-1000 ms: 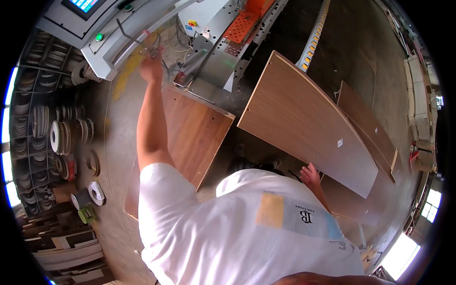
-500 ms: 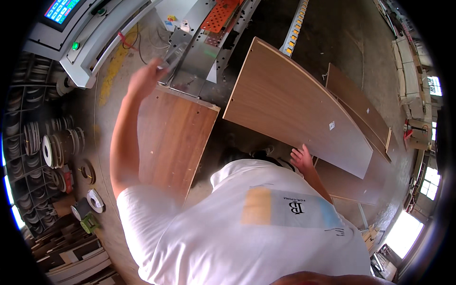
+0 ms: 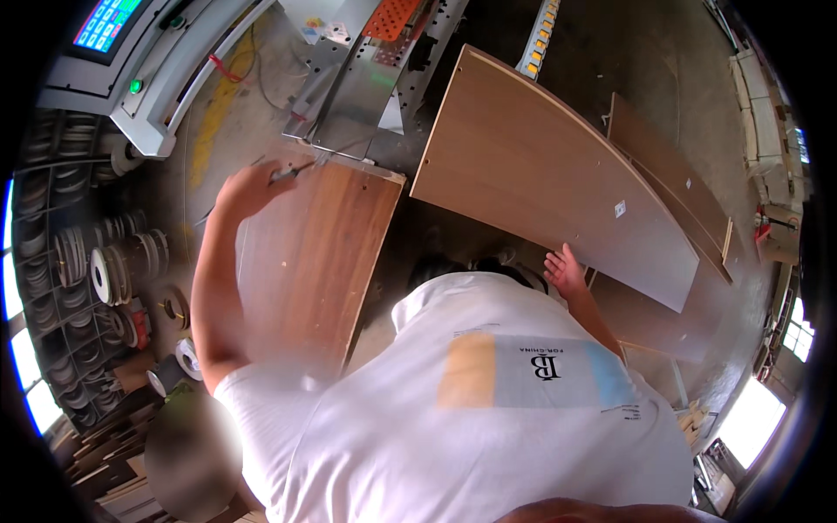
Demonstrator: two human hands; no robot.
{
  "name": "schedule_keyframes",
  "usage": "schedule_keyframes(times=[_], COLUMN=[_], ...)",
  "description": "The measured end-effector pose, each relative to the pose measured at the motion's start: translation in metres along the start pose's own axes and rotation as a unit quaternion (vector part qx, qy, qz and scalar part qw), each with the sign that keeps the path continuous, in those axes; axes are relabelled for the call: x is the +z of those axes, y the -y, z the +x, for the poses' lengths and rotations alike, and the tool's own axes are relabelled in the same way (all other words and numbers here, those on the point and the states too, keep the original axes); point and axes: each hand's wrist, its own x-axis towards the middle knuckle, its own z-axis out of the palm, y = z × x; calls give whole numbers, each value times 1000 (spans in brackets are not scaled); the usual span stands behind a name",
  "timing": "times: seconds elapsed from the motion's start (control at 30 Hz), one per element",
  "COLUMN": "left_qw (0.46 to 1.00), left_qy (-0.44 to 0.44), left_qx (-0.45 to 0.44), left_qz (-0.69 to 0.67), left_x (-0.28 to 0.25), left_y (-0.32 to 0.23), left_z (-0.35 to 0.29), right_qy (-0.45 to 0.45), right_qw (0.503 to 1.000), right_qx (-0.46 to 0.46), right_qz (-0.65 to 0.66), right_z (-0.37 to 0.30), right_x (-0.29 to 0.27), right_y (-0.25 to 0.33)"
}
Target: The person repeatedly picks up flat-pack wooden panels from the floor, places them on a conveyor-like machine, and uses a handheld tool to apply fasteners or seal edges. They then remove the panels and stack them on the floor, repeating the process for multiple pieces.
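My left hand (image 3: 248,189) is closed around a slim dark hand tool (image 3: 292,173), whose exact kind I cannot make out. It is over the far left corner of a reddish-brown wood-grain board (image 3: 323,253), beside the end of the metal machine bed (image 3: 344,131). My right hand (image 3: 565,268) holds nothing, its fingers apart, close to the near edge of a large brown panel (image 3: 532,166) with one curved side. A small white label (image 3: 620,209) sticks to that panel. Whether my right fingers touch its edge, I cannot tell.
At the upper left stands a machine with a lit control screen (image 3: 106,24) and a green button (image 3: 136,86). An orange perforated plate (image 3: 386,19) tops its bed. More brown panels (image 3: 667,174) lean at the right. Rolls of edging (image 3: 102,275) fill the left side.
My left hand has come back from the machine bed toward me, over the board's corner, with the tool. My right hand has shifted slightly right, and the view has turned a little.
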Motion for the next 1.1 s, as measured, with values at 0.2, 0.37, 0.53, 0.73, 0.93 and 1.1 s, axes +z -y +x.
schedule_keyframes(times=[0.2,0.37,0.53,0.73,0.93,1.1], left_qw=[987,998,998,995,939,963], left_qy=[154,27,-35,95,91,251], left_qx=[-43,-47,-51,-30,-108,91], left_qz=[21,-8,9,19,-314,-44], left_x=[-9,15,53,128,205,267], left_y=[10,-32,-89,-179,-299,-452], left_z=[-80,-76,-48,-69,-40,-24], right_qy=[24,58,92,102,-34,-137], right_qw=[1000,998,995,991,987,973], right_qx=[-2,3,-23,-86,-110,-90], right_qz=[-12,-36,-40,-10,116,160], right_z=[-9,-8,-11,-4,29,48], right_x=[0,-7,-18,-77,-191,-268], right_y=[3,7,7,-13,-29,-34])
